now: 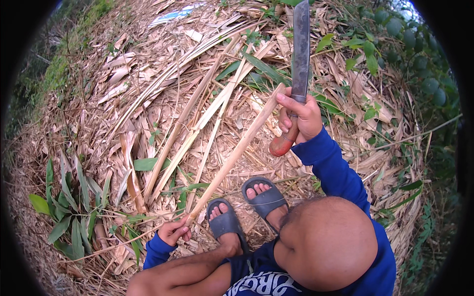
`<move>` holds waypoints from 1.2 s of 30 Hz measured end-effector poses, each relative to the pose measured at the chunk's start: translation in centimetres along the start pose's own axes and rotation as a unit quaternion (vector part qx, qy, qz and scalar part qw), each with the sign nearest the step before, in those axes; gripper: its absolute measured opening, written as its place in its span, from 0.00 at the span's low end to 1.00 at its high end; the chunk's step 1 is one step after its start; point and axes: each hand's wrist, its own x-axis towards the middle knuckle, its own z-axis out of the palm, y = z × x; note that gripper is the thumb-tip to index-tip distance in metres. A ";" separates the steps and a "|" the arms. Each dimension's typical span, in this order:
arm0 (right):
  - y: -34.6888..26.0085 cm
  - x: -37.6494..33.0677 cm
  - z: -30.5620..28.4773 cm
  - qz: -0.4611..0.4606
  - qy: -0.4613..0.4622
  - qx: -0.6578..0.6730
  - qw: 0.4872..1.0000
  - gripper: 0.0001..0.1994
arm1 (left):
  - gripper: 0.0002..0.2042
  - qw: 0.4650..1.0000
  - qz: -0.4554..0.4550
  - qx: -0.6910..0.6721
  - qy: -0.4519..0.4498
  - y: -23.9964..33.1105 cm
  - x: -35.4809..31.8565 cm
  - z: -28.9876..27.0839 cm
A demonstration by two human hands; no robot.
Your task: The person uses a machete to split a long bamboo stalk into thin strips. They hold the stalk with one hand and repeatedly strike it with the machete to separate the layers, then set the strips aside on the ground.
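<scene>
Your left hand (173, 231) clamps the bamboo strip's (232, 157) lower end, angling it steady; your right hand (301, 118) grips a raised machete (299, 49), thumb bracing the tip.

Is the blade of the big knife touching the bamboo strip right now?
No. The knife is raised in the right hand, blade pointing away from the bamboo strip.

The bamboo strip (232, 155) slants from the left hand (173, 231), low on the left, up to the right hand (301, 116), which also carries the machete (298, 54) (blade pointing up, away from the person). The sandalled feet (247, 209) stand side by side just right of the strip's lower end, on the litter of dry husks (148, 89). Split bamboo pieces (197, 118) lie left of the strip and roughly parallel to it, with leafy shoots (69, 207) at far left and shrubs (410, 44) at far right.
</scene>
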 end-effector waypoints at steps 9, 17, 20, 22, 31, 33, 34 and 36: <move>1.9 -0.1 -2.3 -0.030 -0.007 -0.096 0.995 0.07 | 0.32 0.598 0.451 0.440 0.495 15.3 -0.5 1.0; 2.5 0.0 -2.2 -0.002 0.027 -0.071 0.997 0.08 | 0.28 0.479 0.610 0.488 0.400 21.9 0.6 2.5; 2.9 -0.5 -3.6 -0.025 0.045 -0.055 0.997 0.10 | 0.27 0.707 0.435 0.484 0.276 21.2 6.0 -0.5; 2.5 -0.5 -2.7 -0.006 0.018 -0.051 0.999 0.15 | 0.26 0.894 0.264 0.294 0.210 21.3 6.4 -2.3; 0.5 -1.7 1.3 0.044 -0.090 0.123 0.987 0.21 | 0.32 0.428 0.653 0.362 0.509 23.4 0.7 2.2; 0.5 -1.7 0.1 0.043 -0.093 0.116 0.988 0.21 | 0.34 0.403 0.672 0.403 0.473 23.2 2.0 3.2; 0.6 -1.6 -0.3 0.035 -0.091 0.119 0.988 0.23 | 0.35 0.435 0.636 0.471 0.430 23.3 3.6 3.2; 0.9 -1.5 -1.2 0.017 -0.103 0.146 0.984 0.25 | 0.38 0.482 0.543 0.589 0.355 23.3 7.3 2.1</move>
